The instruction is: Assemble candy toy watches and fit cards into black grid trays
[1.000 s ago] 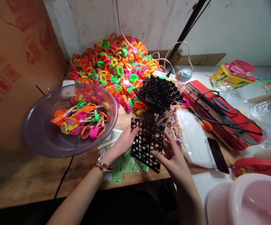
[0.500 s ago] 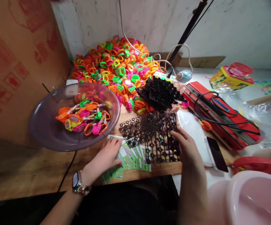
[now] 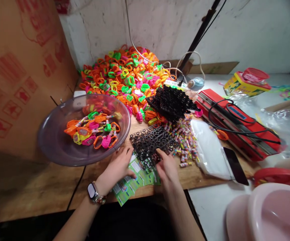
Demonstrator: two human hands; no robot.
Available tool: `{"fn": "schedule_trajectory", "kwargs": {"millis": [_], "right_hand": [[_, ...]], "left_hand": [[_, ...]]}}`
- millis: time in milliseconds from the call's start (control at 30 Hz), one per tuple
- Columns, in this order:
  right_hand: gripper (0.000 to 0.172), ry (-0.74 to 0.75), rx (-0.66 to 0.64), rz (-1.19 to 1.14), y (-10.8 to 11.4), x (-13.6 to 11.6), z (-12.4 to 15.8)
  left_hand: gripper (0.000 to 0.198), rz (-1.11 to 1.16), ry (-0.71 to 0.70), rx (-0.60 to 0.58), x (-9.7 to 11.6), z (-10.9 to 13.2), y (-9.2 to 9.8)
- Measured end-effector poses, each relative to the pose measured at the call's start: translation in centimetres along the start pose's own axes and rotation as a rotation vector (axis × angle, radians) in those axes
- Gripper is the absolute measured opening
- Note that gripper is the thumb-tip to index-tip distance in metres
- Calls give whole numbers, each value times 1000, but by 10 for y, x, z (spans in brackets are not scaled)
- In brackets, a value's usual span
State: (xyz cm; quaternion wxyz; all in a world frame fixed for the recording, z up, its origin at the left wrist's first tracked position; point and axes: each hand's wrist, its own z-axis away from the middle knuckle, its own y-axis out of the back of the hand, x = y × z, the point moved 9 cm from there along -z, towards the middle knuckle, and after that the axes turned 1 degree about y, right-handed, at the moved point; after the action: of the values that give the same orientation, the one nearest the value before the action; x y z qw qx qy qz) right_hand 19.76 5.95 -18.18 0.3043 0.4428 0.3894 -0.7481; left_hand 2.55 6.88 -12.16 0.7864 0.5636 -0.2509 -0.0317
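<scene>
Your right hand (image 3: 167, 166) pinches the black plastic lattice tray (image 3: 151, 144); left hand (image 3: 117, 167) lies flat on green paper cards (image 3: 131, 184). Looks light, stiff: grip its near rim.

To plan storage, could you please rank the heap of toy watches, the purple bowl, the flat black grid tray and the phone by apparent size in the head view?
1. Heap of toy watches and purple bowl: alike; the bowl is nearer, so unranked.
2. Flat black grid tray.
3. Phone.
</scene>
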Motion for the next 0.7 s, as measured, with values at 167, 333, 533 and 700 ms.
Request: {"fn": "schedule_trajectory", "kwargs": {"millis": [167,333,533,700], "right_hand": [[38,-149,68,-69,-6,-10,-24],[45,-90,54,32,46,-77,-1],[57,-82,-91,497,77,-86,14],[48,75,-183,794,58,-65,0]], "left_hand": [[88,-38,-50,57,5,11,-6],[78,-38,-23,54,0,36,-18],[58,-94,156,175,-38,79,-21],[51,-173,325,297,-67,123,-15]]}}
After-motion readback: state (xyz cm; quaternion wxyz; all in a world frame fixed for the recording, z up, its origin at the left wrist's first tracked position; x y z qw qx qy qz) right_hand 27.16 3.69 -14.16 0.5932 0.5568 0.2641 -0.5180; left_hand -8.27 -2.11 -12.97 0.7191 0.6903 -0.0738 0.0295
